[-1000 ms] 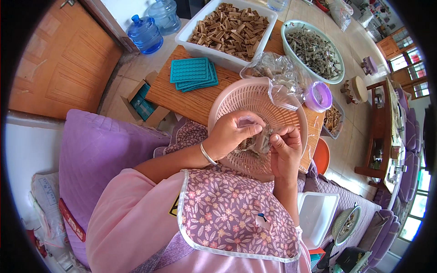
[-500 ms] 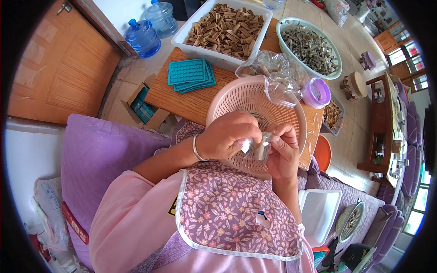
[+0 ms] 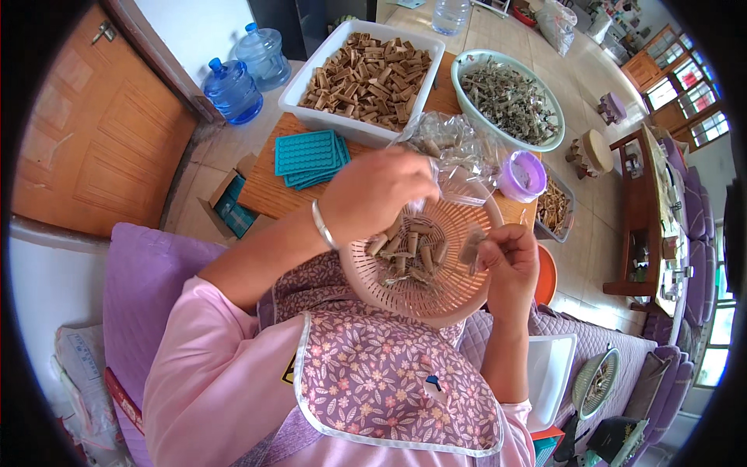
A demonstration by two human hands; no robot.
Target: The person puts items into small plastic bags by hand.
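Note:
My left hand point(image 3: 381, 185), blurred by motion, is over the far left part of a pink slotted plastic basket point(image 3: 461, 226). Its fingers are curled together around something whitish that I cannot make out. At the basket's right side, my right hand point(image 3: 510, 253) pinches a small clear plastic packet point(image 3: 471, 246) with something brownish inside. Several brown tube-like pieces point(image 3: 426, 259) lie in the basket's bottom, along with thin dry bits. Just beyond the basket is a clear plastic bag point(image 3: 459, 144) holding brown pieces. A purple plastic tub point(image 3: 523, 176) stands beside it.
On the wooden table point(image 3: 268, 175) are teal moulded trays point(image 3: 307, 154), a white bin point(image 3: 292, 105) of brown pieces and a pale green basin point(image 3: 555, 128) of wrapped pieces. An orange bucket point(image 3: 546, 272) and a white container point(image 3: 554, 373) sit to the right.
My hands have parted from near each other over the basket. The left has moved up and left; the right has moved right, keeping the packet. Pieces in the basket are now visible.

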